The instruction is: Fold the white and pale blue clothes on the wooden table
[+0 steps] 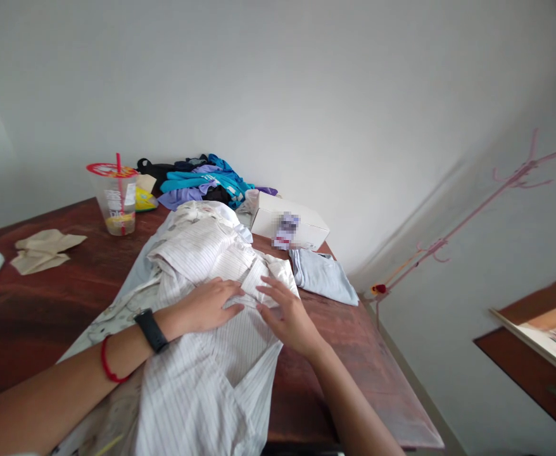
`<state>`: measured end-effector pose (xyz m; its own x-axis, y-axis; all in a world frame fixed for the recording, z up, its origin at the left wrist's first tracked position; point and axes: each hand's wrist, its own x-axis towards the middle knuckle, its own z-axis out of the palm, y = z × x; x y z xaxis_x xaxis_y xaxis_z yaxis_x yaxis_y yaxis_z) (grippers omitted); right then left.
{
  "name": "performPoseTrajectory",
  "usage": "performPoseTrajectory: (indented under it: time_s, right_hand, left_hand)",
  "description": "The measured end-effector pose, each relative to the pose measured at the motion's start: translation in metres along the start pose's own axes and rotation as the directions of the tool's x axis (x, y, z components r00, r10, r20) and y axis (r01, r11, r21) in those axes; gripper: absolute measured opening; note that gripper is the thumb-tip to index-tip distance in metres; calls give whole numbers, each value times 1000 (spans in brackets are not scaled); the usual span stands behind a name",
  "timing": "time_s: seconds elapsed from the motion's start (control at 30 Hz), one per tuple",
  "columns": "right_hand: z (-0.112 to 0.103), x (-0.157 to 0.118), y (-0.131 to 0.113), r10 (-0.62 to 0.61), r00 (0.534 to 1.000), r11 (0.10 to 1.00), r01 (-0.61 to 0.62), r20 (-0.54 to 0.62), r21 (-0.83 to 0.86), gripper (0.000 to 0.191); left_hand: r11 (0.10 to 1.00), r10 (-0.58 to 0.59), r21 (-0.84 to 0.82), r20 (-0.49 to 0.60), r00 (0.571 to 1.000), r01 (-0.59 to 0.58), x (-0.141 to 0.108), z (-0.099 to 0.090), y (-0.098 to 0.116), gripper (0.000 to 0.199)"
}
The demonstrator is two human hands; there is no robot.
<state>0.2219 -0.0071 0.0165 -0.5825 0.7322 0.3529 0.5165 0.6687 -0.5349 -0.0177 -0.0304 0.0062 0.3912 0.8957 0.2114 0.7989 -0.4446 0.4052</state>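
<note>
A white striped shirt (202,386) lies spread along the wooden table, its near end reaching the bottom of the view. My left hand (214,306) rests on the shirt with its fingers stretched out, pointing right. Just right of it, my right hand (287,315) touches the cloth near the shirt's right edge, fingers spread. Both hands lie over the fabric without gripping it. Beneath the shirt, on its left side, a pale patterned cloth (109,323) shows. A black watch and a red cord are on my left wrist.
On the wooden table (31,323) stand a plastic cup (116,206) with a red straw and a white box (301,218). A folded grey garment (323,277) lies at the right, a clothes pile (206,180) at the back, a crumpled brown napkin (45,249) at left. A pink coat stand (437,246) leans rightward.
</note>
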Motion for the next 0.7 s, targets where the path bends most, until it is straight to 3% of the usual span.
performPoseTrajectory:
  time_s: [0.07, 0.17, 0.27, 0.43, 0.7]
  right_hand:
    - [6, -1, -6, 4, 994, 1000, -6, 112, 23, 37]
    - [13, -2, -7, 31, 987, 999, -35, 155, 21, 38]
    - [15, 0, -4, 20, 991, 997, -30, 132, 71, 35]
    - [15, 2, -2, 16, 999, 985, -20, 29, 174, 15]
    - [18, 2, -4, -5, 1000, 977, 3, 8, 214, 13]
  left_hand:
    - [1000, 12, 5, 17, 1000, -13, 0, 0, 1, 34]
    - [999, 29, -14, 4, 1000, -29, 2, 1, 0, 31]
    - [995, 55, -85, -18, 998, -57, 3, 2, -2, 34]
    - [960, 132, -240, -60, 989, -142, 3, 1, -2, 39]
    - [969, 122, -219, 7, 993, -117, 4, 5, -3, 48]
